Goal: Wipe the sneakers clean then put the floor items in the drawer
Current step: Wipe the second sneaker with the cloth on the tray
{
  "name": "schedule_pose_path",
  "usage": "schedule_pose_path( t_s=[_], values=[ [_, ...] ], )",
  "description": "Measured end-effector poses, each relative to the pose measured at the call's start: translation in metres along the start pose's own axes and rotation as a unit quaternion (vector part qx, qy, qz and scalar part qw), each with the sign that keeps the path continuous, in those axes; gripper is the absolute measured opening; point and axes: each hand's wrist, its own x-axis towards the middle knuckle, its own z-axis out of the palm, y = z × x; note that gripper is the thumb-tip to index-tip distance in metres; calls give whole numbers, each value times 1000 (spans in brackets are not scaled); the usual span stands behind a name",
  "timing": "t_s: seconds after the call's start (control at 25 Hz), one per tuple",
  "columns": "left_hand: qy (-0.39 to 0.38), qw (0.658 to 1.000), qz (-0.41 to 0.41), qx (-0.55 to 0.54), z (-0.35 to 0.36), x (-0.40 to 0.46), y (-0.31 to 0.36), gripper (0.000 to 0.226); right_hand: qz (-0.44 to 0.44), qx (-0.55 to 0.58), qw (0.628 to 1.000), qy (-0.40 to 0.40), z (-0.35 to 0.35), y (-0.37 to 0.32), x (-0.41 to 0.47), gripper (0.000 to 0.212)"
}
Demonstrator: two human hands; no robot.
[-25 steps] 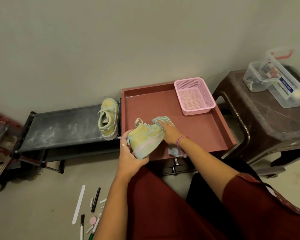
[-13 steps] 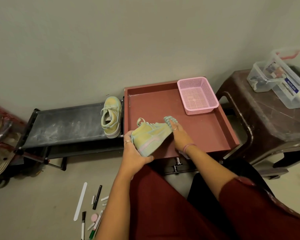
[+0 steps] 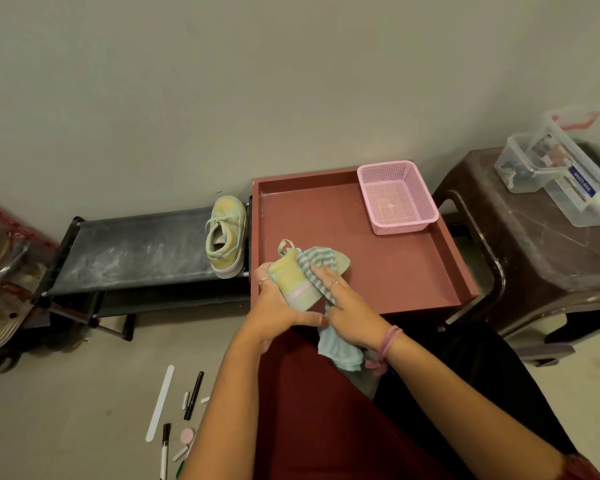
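While our left hand (image 3: 274, 308) gripped the sneaker (image 3: 293, 282) over the drawer's (image 3: 395, 271) near edge, our right hand (image 3: 352, 311) pressed the striped cloth (image 3: 312, 263) flat-fingered against it. Firm strokes, turning the shoe, seemed best; the other sneaker (image 3: 225, 235) waited on the rack (image 3: 136, 251).

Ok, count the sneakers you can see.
2: one sneaker stands on the black rack; the other sneaker is held in the left hand over the red tray.
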Motion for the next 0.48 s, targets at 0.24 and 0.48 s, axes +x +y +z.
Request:
schedule_pose_path(
  t_s=[0.24,0.48],
  values=[
    [-36,973,-140,-181,-6,4,27,30,0,-21,1000,22,-27,-2,4,79],
    [71,962,-111,-239,11,10,28,17,-146,-256,953,65,-13,-14,-19,77]
  ],
)
